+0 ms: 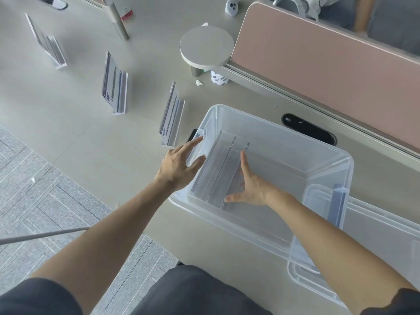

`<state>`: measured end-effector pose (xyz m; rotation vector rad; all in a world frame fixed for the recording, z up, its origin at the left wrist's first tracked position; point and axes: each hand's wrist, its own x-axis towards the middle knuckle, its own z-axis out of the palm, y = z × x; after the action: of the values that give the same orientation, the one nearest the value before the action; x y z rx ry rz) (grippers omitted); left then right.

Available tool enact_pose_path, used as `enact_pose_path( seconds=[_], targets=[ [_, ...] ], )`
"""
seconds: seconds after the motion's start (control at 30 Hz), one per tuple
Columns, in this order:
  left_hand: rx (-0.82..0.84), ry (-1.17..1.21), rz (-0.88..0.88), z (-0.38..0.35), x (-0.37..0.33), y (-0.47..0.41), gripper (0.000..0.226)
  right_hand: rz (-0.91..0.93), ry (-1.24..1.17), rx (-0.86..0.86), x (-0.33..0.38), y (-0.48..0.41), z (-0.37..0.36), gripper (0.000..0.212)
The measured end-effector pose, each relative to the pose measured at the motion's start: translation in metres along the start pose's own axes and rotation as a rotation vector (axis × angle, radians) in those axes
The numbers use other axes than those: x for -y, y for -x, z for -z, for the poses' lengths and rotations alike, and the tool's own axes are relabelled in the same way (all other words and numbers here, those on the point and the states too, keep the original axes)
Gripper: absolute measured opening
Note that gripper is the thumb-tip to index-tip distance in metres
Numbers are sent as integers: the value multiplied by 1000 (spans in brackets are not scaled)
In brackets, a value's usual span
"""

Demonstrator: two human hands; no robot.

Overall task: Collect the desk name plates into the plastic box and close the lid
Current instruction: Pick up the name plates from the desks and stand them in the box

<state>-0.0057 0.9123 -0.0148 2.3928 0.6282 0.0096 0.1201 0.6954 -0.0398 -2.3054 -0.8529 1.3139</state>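
We observed three name plates [114, 84] standing on the surface [91, 137] at left, then the left hand [179, 165] spread at the plastic box [284, 142] rim, the right hand [251, 187] splayed against plates [216, 173] inside, gripping nothing.

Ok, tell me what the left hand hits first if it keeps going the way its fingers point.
Probably the nearest name plate standing on the desk. The left hand points up and right along the plastic box rim; depth is unclear, so it may graze the rim first.
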Motion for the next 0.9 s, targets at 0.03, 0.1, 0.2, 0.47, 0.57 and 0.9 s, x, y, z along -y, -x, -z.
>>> enact_pose_path(
  seconds=[0.03,0.1,0.2,0.47,0.57,0.9],
  targets=[
    [7,16,-5,0,1,0,54,-2,1,-5,0,-1,0,144],
    [22,50,-14,0,2,0,56,2,-4,-5,0,-2,0,144],
    [31,73,-17,1,3,-1,57,15,-6,-18,0,-2,0,144],
    [19,41,-14,2,0,1,55,37,23,-85,-1,0,-4,147],
    [31,28,-15,3,-2,2,57,43,31,-81,2,3,-3,146],
    [-45,6,41,40,-6,0,70,150,-28,-374,39,11,61,43]
  ],
)
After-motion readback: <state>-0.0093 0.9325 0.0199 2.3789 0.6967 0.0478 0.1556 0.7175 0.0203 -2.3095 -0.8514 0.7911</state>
